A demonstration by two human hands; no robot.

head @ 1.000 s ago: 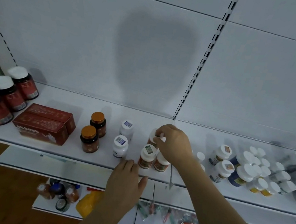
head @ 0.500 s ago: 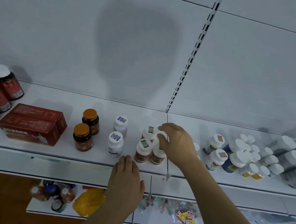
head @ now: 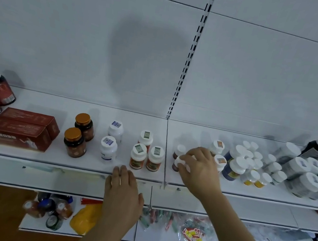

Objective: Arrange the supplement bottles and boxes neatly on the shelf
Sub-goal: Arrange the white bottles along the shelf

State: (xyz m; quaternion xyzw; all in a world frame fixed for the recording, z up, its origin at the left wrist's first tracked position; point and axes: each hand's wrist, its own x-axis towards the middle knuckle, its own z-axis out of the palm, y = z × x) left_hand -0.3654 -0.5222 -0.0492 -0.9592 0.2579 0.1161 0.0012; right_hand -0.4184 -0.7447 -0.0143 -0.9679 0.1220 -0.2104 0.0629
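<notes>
dim, bluish light from behind the viewer; a soft head shadow (head: 143,56) on the back panel (head: 65,23); edges bend, corners slightly blurred.

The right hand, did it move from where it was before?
Yes. The right hand moved right, across the shelf seam. It was at the orange-label bottles left of it; now it grips a small white-capped bottle right of it.
</notes>
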